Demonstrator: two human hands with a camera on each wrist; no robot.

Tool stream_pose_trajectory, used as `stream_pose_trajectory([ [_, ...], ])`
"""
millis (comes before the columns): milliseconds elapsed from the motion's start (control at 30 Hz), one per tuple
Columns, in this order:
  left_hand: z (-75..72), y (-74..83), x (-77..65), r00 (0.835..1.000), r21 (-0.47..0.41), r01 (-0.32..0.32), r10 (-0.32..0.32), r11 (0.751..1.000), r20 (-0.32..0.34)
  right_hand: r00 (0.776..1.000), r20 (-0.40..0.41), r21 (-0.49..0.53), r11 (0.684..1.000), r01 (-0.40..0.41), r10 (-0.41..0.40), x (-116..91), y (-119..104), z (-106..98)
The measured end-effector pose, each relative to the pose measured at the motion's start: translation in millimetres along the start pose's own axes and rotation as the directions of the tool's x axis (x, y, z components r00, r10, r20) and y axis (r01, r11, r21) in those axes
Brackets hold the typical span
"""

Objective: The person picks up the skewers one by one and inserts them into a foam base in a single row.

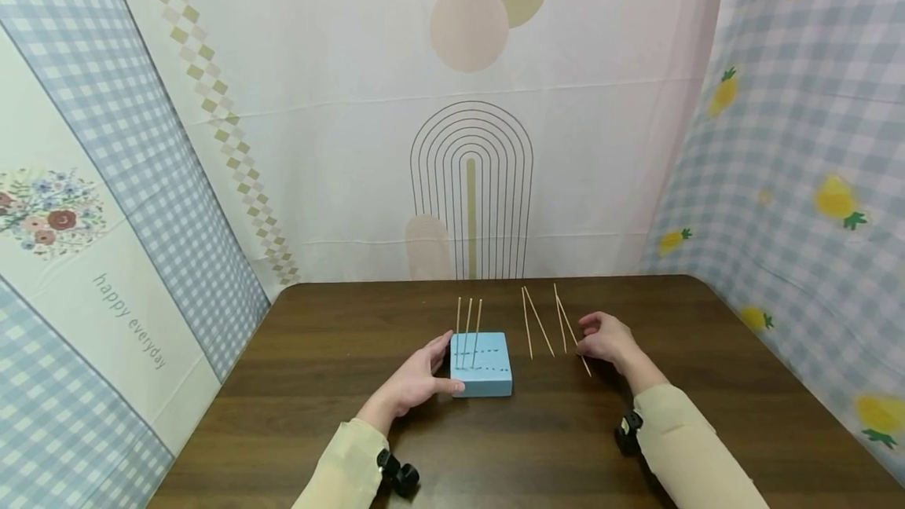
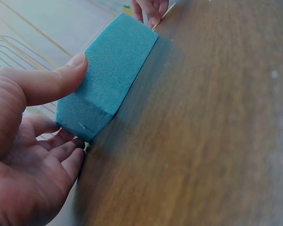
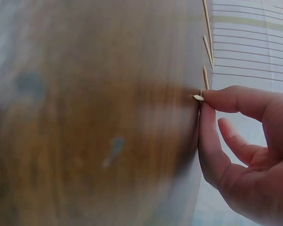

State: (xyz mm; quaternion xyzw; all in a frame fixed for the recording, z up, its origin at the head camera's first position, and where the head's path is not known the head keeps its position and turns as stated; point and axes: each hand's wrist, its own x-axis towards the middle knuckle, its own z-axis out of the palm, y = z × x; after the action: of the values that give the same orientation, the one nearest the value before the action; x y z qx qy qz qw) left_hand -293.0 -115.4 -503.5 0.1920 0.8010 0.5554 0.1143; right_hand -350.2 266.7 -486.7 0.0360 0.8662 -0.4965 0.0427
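In the head view, my left hand holds the left side of a light blue foam block. Its thumb lies on the front face and its fingers reach round the far side, as the left wrist view also shows on the block. Three thin wooden skewers stand upright in the block's top, near rows of small dark holes. To the right, my right hand pinches a skewer lying on the table. From the right wrist view, the pointed end of this skewer pokes out between thumb and finger.
More loose skewers lie on the brown wooden table between the block and my right hand. A patterned cloth hangs behind the table's far edge, with checked cloths at both sides.
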Motion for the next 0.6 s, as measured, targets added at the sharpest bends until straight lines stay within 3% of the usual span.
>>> stream_pose_trajectory([
  [267,1.1,-1.0,0.0,1.0,-0.002,-0.005,0.005,1.0,-0.002,0.997,0.072,0.112,0.994,0.011,-0.019,-2,6,-6],
  [600,0.3,-2.1,0.6,1.0,0.002,-0.005,0.005,1.0,-0.005,0.988,0.157,0.223,0.974,-0.047,0.012,-2,11,-15],
])
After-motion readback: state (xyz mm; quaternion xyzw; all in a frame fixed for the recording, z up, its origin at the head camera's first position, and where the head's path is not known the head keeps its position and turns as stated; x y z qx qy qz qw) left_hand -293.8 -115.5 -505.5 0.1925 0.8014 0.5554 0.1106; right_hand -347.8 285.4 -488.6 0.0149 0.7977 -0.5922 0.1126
